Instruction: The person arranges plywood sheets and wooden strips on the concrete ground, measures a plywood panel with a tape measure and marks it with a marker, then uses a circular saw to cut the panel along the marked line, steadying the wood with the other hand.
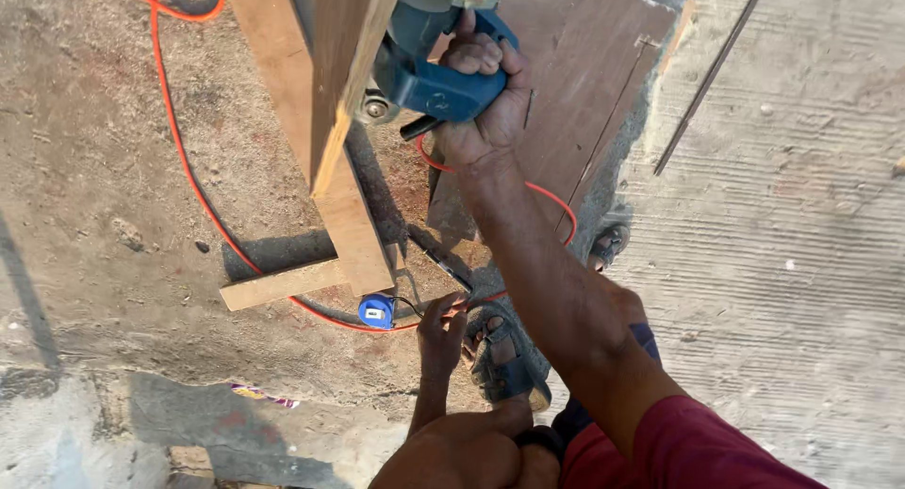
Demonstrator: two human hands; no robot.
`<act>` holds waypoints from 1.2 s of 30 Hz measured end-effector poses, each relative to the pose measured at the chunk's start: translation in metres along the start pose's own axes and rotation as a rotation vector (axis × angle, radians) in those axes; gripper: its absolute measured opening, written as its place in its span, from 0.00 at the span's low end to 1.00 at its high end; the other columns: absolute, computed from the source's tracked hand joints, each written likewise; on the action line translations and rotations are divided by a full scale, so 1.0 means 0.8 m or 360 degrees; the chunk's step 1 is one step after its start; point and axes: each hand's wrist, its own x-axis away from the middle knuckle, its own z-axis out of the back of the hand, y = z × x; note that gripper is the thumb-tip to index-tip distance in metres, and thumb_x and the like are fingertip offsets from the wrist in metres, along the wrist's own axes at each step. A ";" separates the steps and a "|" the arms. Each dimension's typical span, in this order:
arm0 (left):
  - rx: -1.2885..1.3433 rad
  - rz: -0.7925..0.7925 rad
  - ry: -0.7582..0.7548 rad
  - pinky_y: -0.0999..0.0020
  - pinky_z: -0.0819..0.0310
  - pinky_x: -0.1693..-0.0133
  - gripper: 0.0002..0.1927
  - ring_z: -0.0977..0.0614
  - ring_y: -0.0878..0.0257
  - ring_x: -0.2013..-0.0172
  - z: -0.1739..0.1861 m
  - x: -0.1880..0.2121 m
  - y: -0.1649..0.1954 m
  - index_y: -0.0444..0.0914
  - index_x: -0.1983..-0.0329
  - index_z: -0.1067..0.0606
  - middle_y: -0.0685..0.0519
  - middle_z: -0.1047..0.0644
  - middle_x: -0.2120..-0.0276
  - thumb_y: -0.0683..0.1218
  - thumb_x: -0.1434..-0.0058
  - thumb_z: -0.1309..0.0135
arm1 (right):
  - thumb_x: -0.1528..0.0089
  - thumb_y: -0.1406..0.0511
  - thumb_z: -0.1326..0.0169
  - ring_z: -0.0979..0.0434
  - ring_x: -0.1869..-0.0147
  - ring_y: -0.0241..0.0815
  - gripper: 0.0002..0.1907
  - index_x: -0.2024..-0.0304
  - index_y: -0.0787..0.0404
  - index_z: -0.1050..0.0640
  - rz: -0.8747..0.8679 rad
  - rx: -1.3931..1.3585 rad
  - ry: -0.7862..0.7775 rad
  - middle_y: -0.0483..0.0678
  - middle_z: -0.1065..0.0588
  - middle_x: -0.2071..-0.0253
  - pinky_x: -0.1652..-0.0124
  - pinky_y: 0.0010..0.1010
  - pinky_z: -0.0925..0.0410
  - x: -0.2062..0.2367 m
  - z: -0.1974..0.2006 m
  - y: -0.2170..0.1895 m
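Overhead, blue power saw (pixel 436 69) (scuffed), right hand (pixel 485 98) gripping

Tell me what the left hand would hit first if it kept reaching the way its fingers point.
The left hand points up-left along the ground; first in line is probably the blue tape measure, then the wooden plank. Depth is hard to judge.

Harsh bright sunlight, hard dark shadows on the ground (pixel 141 168), pretty sharp overall, slight blur near edges.
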 end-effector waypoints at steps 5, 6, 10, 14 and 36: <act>-0.0085 0.0076 -0.0030 0.66 0.21 0.54 0.15 0.16 0.62 0.54 -0.011 -0.021 0.011 0.37 0.47 0.22 0.51 0.19 0.53 0.40 0.37 0.45 | 0.40 0.66 0.44 0.22 0.54 0.41 0.16 0.52 0.68 0.27 0.0197 0.0151 0.0211 0.45 0.25 0.64 0.43 0.35 0.26 0.001 0.023 -0.042; -0.0088 0.0057 -0.0040 0.67 0.22 0.55 0.15 0.17 0.62 0.55 -0.015 -0.026 0.013 0.37 0.47 0.22 0.51 0.19 0.53 0.40 0.37 0.45 | 0.40 0.66 0.44 0.21 0.54 0.42 0.13 0.55 0.66 0.27 0.0221 0.0123 0.0290 0.46 0.24 0.64 0.43 0.37 0.25 0.003 0.028 -0.049; -0.0111 -0.0072 -0.0095 0.67 0.23 0.58 0.14 0.18 0.63 0.54 -0.033 -0.038 0.022 0.37 0.47 0.21 0.50 0.19 0.54 0.41 0.35 0.45 | 0.44 0.62 0.41 0.20 0.57 0.49 0.16 0.60 0.68 0.26 0.0104 -0.0162 0.0658 0.55 0.23 0.62 0.49 0.38 0.23 0.014 0.044 -0.066; -0.0161 0.0000 -0.0135 0.66 0.21 0.56 0.16 0.17 0.63 0.54 -0.049 -0.034 0.021 0.37 0.45 0.21 0.50 0.18 0.51 0.42 0.36 0.46 | 0.41 0.58 0.43 0.20 0.60 0.49 0.15 0.62 0.64 0.26 0.0065 -0.0138 0.0853 0.53 0.23 0.64 0.53 0.39 0.22 0.030 0.046 -0.069; -0.0621 -0.0875 -0.0300 0.59 0.21 0.47 0.14 0.17 0.52 0.50 -0.128 -0.116 0.127 0.38 0.44 0.22 0.46 0.20 0.52 0.42 0.33 0.45 | 0.32 0.67 0.44 0.20 0.53 0.38 0.21 0.38 0.68 0.29 0.0071 0.3448 0.1083 0.49 0.21 0.54 0.52 0.31 0.26 0.295 -0.022 -0.295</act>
